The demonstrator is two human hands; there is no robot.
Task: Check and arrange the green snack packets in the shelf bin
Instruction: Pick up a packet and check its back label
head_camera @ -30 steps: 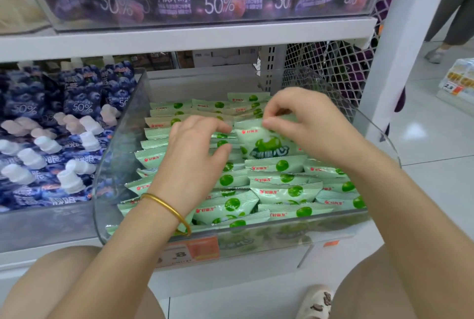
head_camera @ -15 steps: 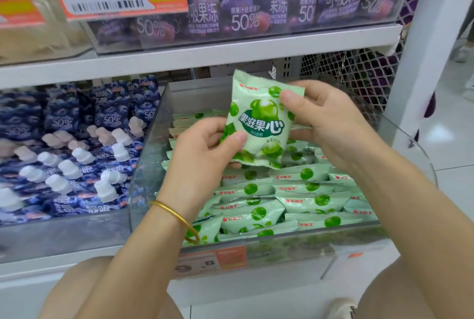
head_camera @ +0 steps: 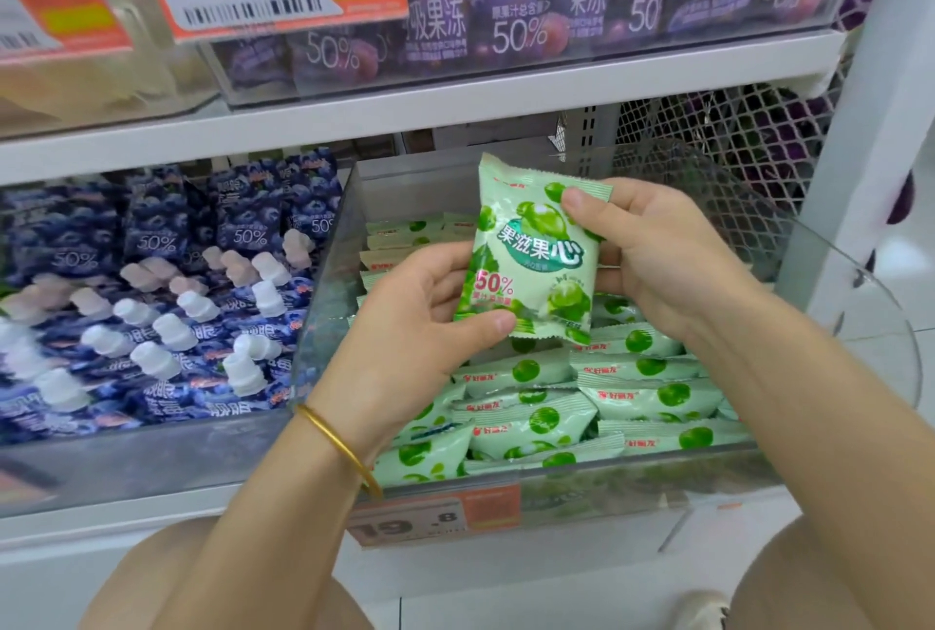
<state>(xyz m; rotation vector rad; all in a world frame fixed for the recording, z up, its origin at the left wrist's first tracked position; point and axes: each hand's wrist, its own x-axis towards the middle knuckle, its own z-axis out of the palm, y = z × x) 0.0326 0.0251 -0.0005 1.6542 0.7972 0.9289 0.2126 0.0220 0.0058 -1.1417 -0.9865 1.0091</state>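
A packet (head_camera: 536, 249) of glossy pale-green film, pillow-shaped with crimped, saw-toothed seams at both ends, is held above the bin (head_camera: 329, 275) and clear of the stock beneath it. Its long axis is set nearly upright, the top seam leaning slightly toward one o'clock, and the printed face is turned to the camera with the lettering the right way up. The lower corner at seven o'clock is pinched by the left hand (head_camera: 410, 325), thumb on the front and fingers curled behind; the upper corner at two o'clock is pinched likewise by the right hand (head_camera: 657, 249). A smooth gold bangle (head_camera: 339, 447) is worn on the left wrist. The bin is of clear rigid plastic, straight-walled at nine o'clock and curved at three o'clock, and open on top beneath the white shelf (head_camera: 455, 103). In it, further packets (head_camera: 647, 396) are laid flat in overlapping rows, long axes running nine to three. The left wall stands just beside the left hand. Blue capped pouches (head_camera: 152, 300) are ranged beyond it at nine o'clock, and white mesh (head_camera: 733, 163) is seen at one o'clock.
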